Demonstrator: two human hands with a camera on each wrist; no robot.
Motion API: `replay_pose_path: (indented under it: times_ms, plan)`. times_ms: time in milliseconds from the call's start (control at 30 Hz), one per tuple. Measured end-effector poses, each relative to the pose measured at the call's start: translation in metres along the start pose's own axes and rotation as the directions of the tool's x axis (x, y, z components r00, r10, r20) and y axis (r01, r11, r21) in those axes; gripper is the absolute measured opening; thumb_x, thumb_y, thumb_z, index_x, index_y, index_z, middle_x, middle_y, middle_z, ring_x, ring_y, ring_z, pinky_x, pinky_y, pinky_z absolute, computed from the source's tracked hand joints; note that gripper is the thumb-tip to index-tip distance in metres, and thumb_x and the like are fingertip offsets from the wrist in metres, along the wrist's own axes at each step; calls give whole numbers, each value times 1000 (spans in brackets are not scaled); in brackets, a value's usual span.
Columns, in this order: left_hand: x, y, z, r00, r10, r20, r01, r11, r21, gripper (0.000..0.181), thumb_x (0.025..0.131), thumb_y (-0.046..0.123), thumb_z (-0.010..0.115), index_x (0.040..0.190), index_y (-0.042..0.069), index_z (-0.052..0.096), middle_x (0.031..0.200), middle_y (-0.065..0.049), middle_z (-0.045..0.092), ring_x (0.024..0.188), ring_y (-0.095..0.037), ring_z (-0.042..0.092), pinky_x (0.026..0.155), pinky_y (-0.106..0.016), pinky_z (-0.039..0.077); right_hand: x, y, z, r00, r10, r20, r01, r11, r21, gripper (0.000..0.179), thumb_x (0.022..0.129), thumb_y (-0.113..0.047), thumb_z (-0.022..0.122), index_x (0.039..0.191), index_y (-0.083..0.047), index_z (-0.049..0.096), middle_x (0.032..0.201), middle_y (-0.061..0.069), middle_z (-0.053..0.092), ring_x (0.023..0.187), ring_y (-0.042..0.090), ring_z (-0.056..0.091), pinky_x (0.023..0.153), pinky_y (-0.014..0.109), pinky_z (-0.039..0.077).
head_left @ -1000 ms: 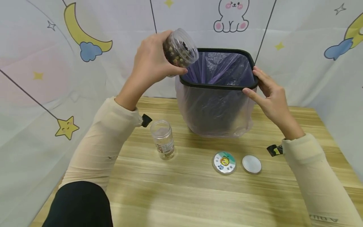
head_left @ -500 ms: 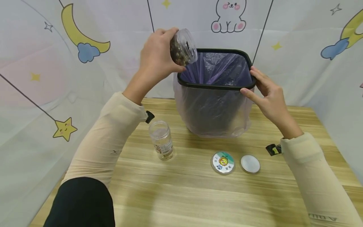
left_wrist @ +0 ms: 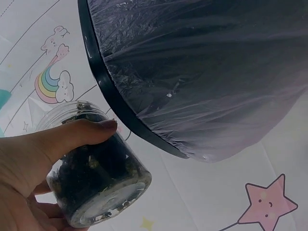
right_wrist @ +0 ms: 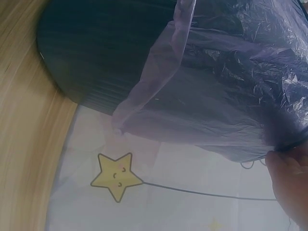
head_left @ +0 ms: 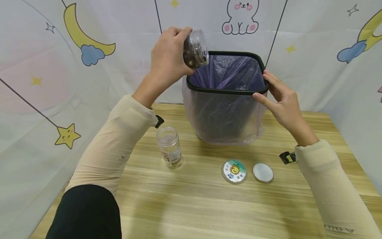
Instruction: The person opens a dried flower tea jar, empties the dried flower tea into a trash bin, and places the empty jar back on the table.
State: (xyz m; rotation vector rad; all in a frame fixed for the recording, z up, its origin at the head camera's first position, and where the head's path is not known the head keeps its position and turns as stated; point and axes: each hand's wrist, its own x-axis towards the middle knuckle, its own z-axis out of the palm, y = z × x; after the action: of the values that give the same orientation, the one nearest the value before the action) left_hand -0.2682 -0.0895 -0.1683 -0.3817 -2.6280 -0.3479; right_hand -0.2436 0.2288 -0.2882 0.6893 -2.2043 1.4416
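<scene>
My left hand (head_left: 168,54) grips a clear plastic jar (head_left: 195,49) partly filled with small dark and brown pieces. The jar is lidless and tips with its mouth to the right, over the left rim of a trash can (head_left: 223,116). In the left wrist view, the thumb lies across the jar (left_wrist: 101,178) and the fingers wrap behind it. A purple plastic bag (head_left: 226,71) lines the can and hangs over its outside. My right hand (head_left: 282,101) holds the can's black rim at its right side, thumb in front and fingers behind.
A second clear jar (head_left: 170,149), lidless and labelled, stands on the wooden table (head_left: 191,205) left of the can. Two round lids lie in front of the can: a printed lid (head_left: 234,171) and a plain whitish lid (head_left: 263,172). A patterned cloth (head_left: 128,69) hangs behind.
My left hand has moved right and tilted the jar further, bringing its mouth over the can's rim. The right hand keeps its place on the rim.
</scene>
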Motion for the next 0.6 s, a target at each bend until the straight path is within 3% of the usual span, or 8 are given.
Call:
replay_pose_path:
  times_ms: [267, 433, 600]
  plan:
    - [0, 2, 2, 993, 92, -70, -88, 994, 59, 96, 70, 23, 92, 152, 15, 42, 143, -11, 47, 132, -27, 43, 104, -44, 44, 3, 0, -4, 1000, 1, 6, -1, 1000, -16, 63, 89, 1, 72, 146, -1, 47, 156, 12, 38, 142, 20, 37, 109, 24, 34]
    - [-1, 2, 3, 993, 105, -59, -101, 992, 70, 95, 71, 20, 91, 152, 14, 42, 143, -12, 46, 133, -29, 42, 102, -47, 45, 3, 1, -4, 1000, 3, 19, -2, 1000, -28, 63, 88, 2, 73, 146, -1, 48, 155, 12, 39, 142, 20, 38, 108, 24, 36]
    - [-1, 1, 8, 985, 157, -72, -151, 985, 80, 93, 72, 15, 91, 151, 12, 43, 142, -13, 47, 133, -29, 42, 102, -47, 45, 2, -1, -6, 999, 13, 40, -10, 996, -85, 63, 88, -1, 74, 146, -3, 48, 155, 9, 40, 141, 18, 38, 107, 22, 37]
